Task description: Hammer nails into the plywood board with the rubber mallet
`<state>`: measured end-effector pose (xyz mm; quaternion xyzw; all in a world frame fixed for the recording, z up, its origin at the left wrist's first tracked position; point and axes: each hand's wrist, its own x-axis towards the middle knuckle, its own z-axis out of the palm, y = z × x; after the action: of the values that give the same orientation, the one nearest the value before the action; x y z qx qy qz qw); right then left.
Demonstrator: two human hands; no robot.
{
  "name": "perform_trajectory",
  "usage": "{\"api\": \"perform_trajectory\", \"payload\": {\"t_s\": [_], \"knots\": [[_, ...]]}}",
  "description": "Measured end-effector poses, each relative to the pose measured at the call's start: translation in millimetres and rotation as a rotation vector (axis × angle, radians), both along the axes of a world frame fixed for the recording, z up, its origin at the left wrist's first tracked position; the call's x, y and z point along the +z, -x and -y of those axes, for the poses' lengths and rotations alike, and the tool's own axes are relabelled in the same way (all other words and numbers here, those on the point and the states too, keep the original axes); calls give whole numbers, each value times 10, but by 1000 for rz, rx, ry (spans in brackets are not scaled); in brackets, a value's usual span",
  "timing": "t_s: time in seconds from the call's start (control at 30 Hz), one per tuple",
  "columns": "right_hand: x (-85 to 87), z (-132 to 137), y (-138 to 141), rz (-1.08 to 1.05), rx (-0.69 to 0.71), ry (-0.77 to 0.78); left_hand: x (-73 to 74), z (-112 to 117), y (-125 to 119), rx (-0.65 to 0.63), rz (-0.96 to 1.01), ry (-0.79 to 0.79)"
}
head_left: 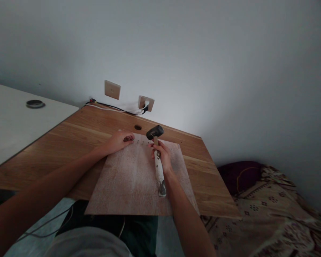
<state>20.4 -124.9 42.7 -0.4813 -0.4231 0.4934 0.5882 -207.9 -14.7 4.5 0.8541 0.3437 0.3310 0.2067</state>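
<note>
A thin reddish-brown wooden board (128, 178) lies on the table, its near end reaching past the front edge. My right hand (163, 154) is closed round the upper handle of a hammer (159, 175), just below its dark head. The worn white handle points back toward me, above the board. My left hand (120, 141) rests at the board's far left corner with its fingers curled; what they hold, if anything, cannot be made out. Between the hands, several small nails (143, 142) stand in a row near the board's far edge.
The board lies on a wooden table (77, 139) with a cable hole (138, 127). Cables (115, 108) run along the wall to a socket (146, 103). At left, a white surface (13, 125) bears a round dark object (35, 104). Patterned bedding (267, 210) lies at right.
</note>
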Motion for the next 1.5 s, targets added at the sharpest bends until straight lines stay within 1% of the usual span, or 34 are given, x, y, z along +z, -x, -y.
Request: {"api": "perform_trajectory", "payload": {"t_s": [0.13, 0.3, 0.43, 0.53, 0.6, 0.73, 0.9, 1.03, 1.23, 1.33, 1.43, 1.5], "knots": [[15, 17, 77, 64, 73, -11, -19, 8, -2, 0, 65, 75], [150, -24, 225, 134, 138, 74, -18, 20, -4, 15, 85, 133], [214, -58, 375, 122, 183, 56, -22, 15, -5, 49, 86, 148], [177, -70, 464, 153, 219, 78, -57, -3, 0, 79, 105, 162], [123, -69, 491, 192, 232, 103, -81, -15, 3, 75, 119, 168], [15, -37, 493, 248, 199, 53, -82, -12, 1, 31, 140, 189], [-23, 2, 498, 311, 178, 56, -33, 9, -15, 106, 85, 104], [-6, 7, 519, 273, 165, 39, -30, 9, -8, 111, 72, 125], [21, 11, 525, 144, 193, 100, -44, -9, 11, 104, 47, 128], [78, 43, 518, 30, 136, 49, -30, -3, 9, 76, 50, 142], [174, 106, 503, -133, -51, -55, -15, 11, 5, 76, 46, 155], [243, 173, 467, -253, -176, -77, -14, 15, 2, 82, 40, 153]]}}
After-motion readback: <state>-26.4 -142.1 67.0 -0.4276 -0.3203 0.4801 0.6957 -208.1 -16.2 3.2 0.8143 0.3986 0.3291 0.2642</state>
